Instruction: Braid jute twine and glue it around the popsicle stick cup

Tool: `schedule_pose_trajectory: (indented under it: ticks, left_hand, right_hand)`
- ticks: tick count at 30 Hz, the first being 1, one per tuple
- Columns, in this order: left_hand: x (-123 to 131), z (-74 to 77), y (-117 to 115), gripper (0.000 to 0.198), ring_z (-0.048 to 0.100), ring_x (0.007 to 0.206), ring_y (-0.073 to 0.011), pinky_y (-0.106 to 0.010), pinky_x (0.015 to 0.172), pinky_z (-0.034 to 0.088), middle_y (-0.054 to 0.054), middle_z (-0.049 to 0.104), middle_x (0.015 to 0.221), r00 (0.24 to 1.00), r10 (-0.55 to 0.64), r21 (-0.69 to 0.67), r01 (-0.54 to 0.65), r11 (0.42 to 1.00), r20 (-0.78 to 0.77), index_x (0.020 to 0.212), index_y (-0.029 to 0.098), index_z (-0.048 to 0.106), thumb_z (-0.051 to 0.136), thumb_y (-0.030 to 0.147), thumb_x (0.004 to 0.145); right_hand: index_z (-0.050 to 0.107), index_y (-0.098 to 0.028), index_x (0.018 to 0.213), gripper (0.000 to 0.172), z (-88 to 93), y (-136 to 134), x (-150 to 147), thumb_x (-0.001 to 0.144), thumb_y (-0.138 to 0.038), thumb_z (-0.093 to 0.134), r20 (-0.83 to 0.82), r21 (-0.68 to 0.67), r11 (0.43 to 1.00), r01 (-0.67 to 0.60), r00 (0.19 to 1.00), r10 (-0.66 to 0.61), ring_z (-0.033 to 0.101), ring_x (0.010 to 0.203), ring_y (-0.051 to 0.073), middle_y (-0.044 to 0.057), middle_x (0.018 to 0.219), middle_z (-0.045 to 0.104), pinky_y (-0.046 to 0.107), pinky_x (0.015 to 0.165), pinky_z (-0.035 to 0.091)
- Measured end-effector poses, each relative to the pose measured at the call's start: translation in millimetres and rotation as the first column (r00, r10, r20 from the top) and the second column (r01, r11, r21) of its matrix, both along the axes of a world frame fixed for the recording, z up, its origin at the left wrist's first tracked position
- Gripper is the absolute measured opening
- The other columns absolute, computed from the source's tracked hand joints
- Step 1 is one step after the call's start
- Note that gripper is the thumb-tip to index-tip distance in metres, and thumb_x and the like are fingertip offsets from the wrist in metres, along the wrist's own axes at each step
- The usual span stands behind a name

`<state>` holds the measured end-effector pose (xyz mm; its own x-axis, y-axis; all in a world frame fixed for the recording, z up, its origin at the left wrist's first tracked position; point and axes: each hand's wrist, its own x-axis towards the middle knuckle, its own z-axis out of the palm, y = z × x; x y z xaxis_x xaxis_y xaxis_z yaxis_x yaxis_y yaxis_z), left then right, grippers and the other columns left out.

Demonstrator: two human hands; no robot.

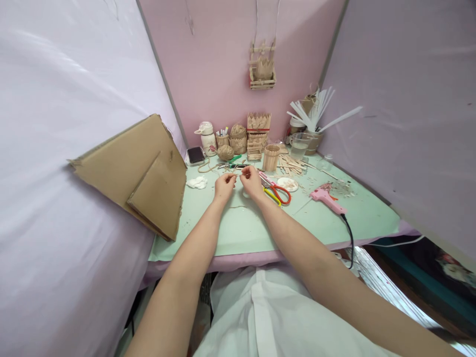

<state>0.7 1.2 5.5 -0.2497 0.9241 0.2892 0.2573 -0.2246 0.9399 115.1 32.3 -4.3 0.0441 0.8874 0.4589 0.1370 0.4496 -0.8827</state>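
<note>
Over the middle of the green table, my left hand [224, 186] and my right hand [252, 181] are close together, each with its fingers pinched. Between them runs a thin strand that looks like twine [238, 175]; its fine detail is too small to make out. A loose piece of string [240, 207] lies on the table below the hands. Just right of my right hand are red-handled scissors [284, 195] and a yellow-handled tool [273, 197]. Behind the hands sit a ball of twine [225, 152] and green-handled pliers [235, 158].
A pink glue gun [327, 199] lies at right, its cord hanging over the edge. Craft sticks [292, 164], a stick-walled cup [271, 157] and a plastic cup of water [299, 145] stand behind. Cardboard [148, 183] leans at left, beside white tissue [197, 182].
</note>
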Motion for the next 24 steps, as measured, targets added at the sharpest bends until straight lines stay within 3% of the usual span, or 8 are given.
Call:
schedule_pose_trajectory:
  ticks: [5, 10, 15, 19, 24]
  left_hand:
    - [-0.1, 1.0, -1.4, 0.013, 0.05, 0.057, -0.01, -0.023, 0.059, 0.042, -0.001, 0.061, 0.068, 1.0, 0.024, 0.018, -0.024, 1.0, -0.007, 0.077, 0.015, 0.066, 0.057, 0.023, 0.072]
    - [-0.7, 0.1, -1.6, 0.014, 0.05, 0.056, -0.0097, -0.022, 0.058, 0.042, -0.001, 0.061, 0.068, 0.999, 0.029, 0.016, -0.029, 0.999, -0.036, 0.079, 0.015, 0.066, 0.056, 0.022, 0.073]
    - [-0.2, -0.4, -1.2, 0.015, 0.051, 0.056, -0.0099, -0.022, 0.058, 0.042, -0.001, 0.061, 0.066, 0.998, 0.025, 0.021, -0.023, 1.0, -0.062, 0.078, 0.015, 0.067, 0.055, 0.023, 0.072]
    - [0.4, -0.9, -0.2, 0.016, 0.051, 0.056, -0.0099, -0.022, 0.056, 0.042, -0.001, 0.061, 0.065, 0.999, 0.013, 0.021, -0.012, 1.0, -0.029, 0.078, 0.014, 0.067, 0.055, 0.023, 0.072]
    - [0.3, -2.0, 1.1, 0.017, 0.05, 0.055, -0.0097, -0.022, 0.054, 0.04, -0.001, 0.06, 0.063, 1.0, -0.015, 0.003, 0.015, 1.0, 0.004, 0.078, 0.014, 0.068, 0.056, 0.023, 0.07]
  right_hand:
    - [0.057, -0.021, 0.09, 0.023, -2.2, -4.4, -1.8, 0.07, -0.013, 0.047, 0.154, 0.196, 0.974, -0.109, 0.985, 0.079, 0.051, 0.078, 0.015, 0.004, 0.093, 0.052, 0.028, 0.074, 0.042]
    - [0.06, -0.022, 0.087, 0.012, -2.2, -5.7, 0.3, 0.08, -0.023, 0.05, 0.222, 0.211, 0.973, -0.092, 0.974, 0.044, 0.051, 0.074, 0.015, 0.005, 0.095, 0.051, 0.03, 0.075, 0.043]
    - [0.06, -0.02, 0.078, 0.01, -1.7, -4.9, 1.1, 0.08, -0.024, 0.051, 0.225, 0.242, 0.969, -0.05, 0.974, -0.005, 0.051, 0.081, 0.017, 0.005, 0.088, 0.053, 0.03, 0.076, 0.042]
    - [0.059, -0.02, 0.074, 0.011, -2.4, -1.3, -1.0, 0.078, -0.027, 0.052, 0.154, 0.189, 0.98, -0.067, 0.987, 0.038, 0.051, 0.079, 0.017, 0.003, 0.083, 0.054, 0.03, 0.074, 0.043]
    - [0.057, -0.02, 0.071, 0.016, -4.8, 4.0, -3.9, 0.072, -0.036, 0.056, -0.06, -0.029, 0.991, -0.131, 0.99, 0.129, 0.051, 0.076, 0.015, 0.0, 0.078, 0.057, 0.027, 0.07, 0.042]
